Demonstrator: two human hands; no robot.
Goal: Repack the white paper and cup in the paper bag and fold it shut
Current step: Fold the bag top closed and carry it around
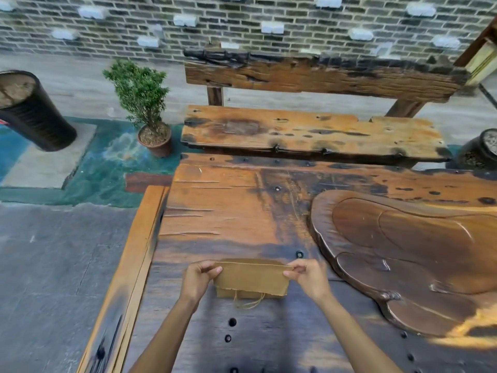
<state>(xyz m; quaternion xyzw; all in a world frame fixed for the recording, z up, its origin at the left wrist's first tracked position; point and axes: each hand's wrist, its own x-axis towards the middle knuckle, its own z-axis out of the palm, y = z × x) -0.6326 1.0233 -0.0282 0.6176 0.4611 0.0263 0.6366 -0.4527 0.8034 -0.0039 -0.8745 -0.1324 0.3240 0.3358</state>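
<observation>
Here we see 2 bare hands holding a small brown paper bag (251,278) above the near part of a long, dark, worn wooden table (215,211). The left hand (197,278) pinches the left end of the bag's folded top edge between thumb and fingers. The right hand (309,278) pinches the right end of the same edge in the same way. The top part of the bag is folded over toward us, so a flap covers most of its front. Under the flap, the thin twine handles (250,301) of the bag hang down and touch the table surface. We cannot see inside the bag, so we cannot tell what it contains.

To the right of the bag, a large carved tray of dark reddish wood (403,251) lies on the table, close to the right hand but not touching it. Beyond the far edge of the table stands a rough wooden bench (309,135) with a heavy plank as backrest. On the floor to the far left of the table, a small green bush grows in a brown clay pot (154,142). Further left, a tall black ribbed container (37,114) leans. A grey brick wall (242,25) closes the scene at the far side.
</observation>
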